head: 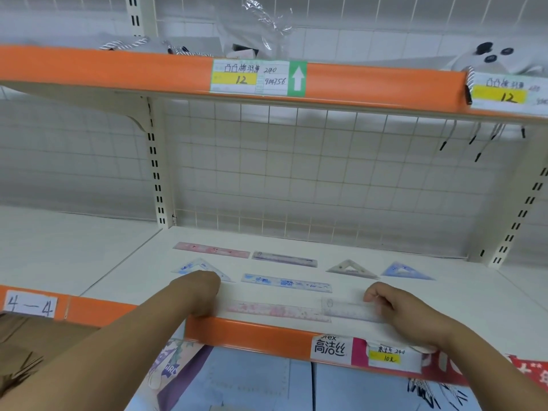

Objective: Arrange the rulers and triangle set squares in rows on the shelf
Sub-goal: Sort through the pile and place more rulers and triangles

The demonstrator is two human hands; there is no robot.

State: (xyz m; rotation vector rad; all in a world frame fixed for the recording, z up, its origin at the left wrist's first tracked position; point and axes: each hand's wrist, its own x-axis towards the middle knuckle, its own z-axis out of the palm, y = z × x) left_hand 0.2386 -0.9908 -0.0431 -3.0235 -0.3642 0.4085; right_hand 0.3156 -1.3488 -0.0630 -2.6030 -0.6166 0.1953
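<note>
My left hand (198, 295) rests on the white shelf (450, 295) while my right hand (398, 311) curls its fingers (374, 294) over a clear plastic ruler (347, 310).

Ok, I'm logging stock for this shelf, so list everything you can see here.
white metal shelf: one, white with orange edge, centre
pink plastic rulers: two, pink, back left and front edge
purple plastic ruler: one, purple, back row
blue-patterned plastic ruler: one, blue, middle row
clear plastic ruler: one, transparent, front right
triangle set squares: three, two bluish and one clear, left and right of middle
paper labels: four, mostly white and yellow, on orange shelf edges
wire grid panel: one, white, behind
left hand: covering part of the left set square
right hand: fingers curled on the clear ruler's right end
</note>
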